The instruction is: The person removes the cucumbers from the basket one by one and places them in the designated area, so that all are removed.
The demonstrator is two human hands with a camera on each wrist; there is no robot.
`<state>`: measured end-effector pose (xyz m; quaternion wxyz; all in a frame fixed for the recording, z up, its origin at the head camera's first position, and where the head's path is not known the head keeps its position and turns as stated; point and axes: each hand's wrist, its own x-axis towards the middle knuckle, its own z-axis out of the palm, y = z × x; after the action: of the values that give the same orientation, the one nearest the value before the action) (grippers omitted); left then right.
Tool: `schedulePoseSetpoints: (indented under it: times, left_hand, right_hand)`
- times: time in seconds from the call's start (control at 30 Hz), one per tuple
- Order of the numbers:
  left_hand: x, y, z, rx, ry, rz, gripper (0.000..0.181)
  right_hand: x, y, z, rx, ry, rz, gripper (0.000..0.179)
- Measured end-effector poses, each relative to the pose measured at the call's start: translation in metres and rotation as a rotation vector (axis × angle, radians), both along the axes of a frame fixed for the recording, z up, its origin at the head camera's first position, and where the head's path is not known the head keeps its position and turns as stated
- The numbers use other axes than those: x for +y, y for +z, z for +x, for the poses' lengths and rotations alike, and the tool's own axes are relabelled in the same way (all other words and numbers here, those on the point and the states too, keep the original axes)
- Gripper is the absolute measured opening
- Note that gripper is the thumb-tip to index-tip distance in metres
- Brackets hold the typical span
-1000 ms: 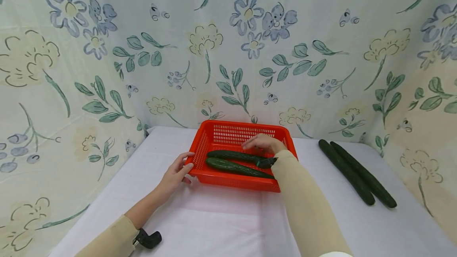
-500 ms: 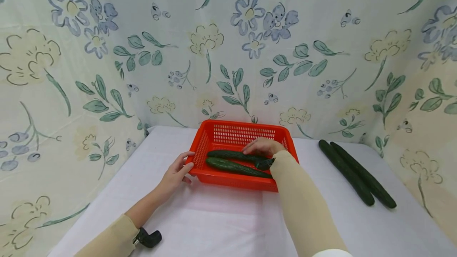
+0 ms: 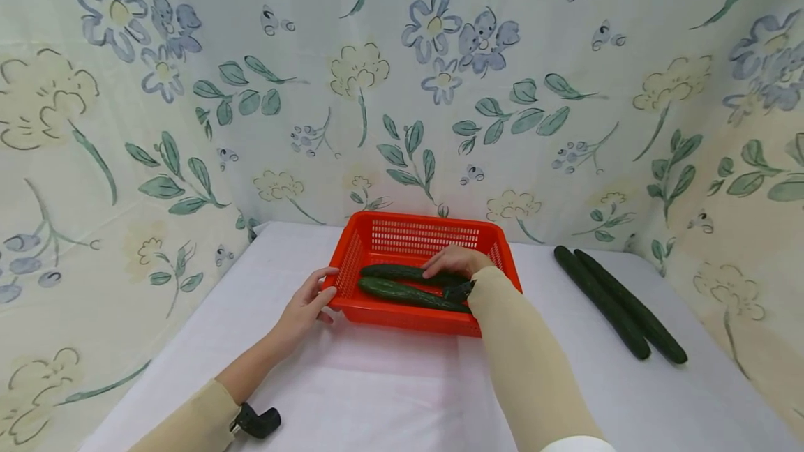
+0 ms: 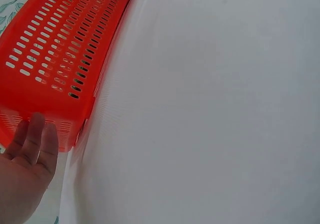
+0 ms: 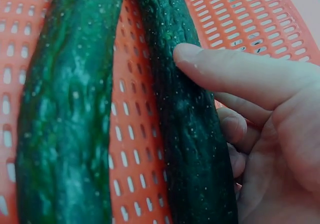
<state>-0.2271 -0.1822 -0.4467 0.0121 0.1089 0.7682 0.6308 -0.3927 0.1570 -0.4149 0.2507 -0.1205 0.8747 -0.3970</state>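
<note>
A red plastic basket [image 3: 402, 323] with slotted walls holds two dark green cucumbers lying side by side. My right hand [image 3: 453, 261] reaches inside and grips the farther cucumber [image 5: 187, 114]; its thumb lies on top and the other fingers curl against the far side. The nearer cucumber [image 5: 70, 103] rests beside it, untouched. At the basket's left end, my left hand [image 3: 306, 304] holds the rim near the front corner, and its fingertips [image 4: 36, 121] show against the outer end wall in the left wrist view. The right sleeve hides the basket's front right corner.
Two more cucumbers, a left one [image 3: 601, 302] and a right one [image 3: 631, 305], lie slanted together on the white tablecloth [image 3: 389, 389] right of the basket. A flower-printed curtain [image 3: 402, 89] rises behind the table and on both sides.
My right hand has come down from above the farther cucumber and closed its fingers round it. My left hand has stayed at the basket's left end.
</note>
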Motion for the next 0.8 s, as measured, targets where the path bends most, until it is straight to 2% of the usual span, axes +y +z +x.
schedulePoseSetpoints:
  times: [0.2,0.43,0.8]
  left_hand:
    - [-0.0012,-0.001,-0.0004,-0.004,-0.003,0.0,0.046]
    - [-0.0007,-0.0009,0.0003,-0.008,0.002,0.0,0.046]
    - [0.001,-0.0005,0.0012,-0.004,0.008,-0.006,0.044]
  right_hand:
    - [-0.0015,-0.002,-0.0023,0.019,0.008,0.037,0.04]
    - [-0.0028,-0.0011,0.002,-0.001,-0.004,0.006,0.04]
    - [-0.002,-0.003,0.0037,0.041,0.018,0.019,0.039]
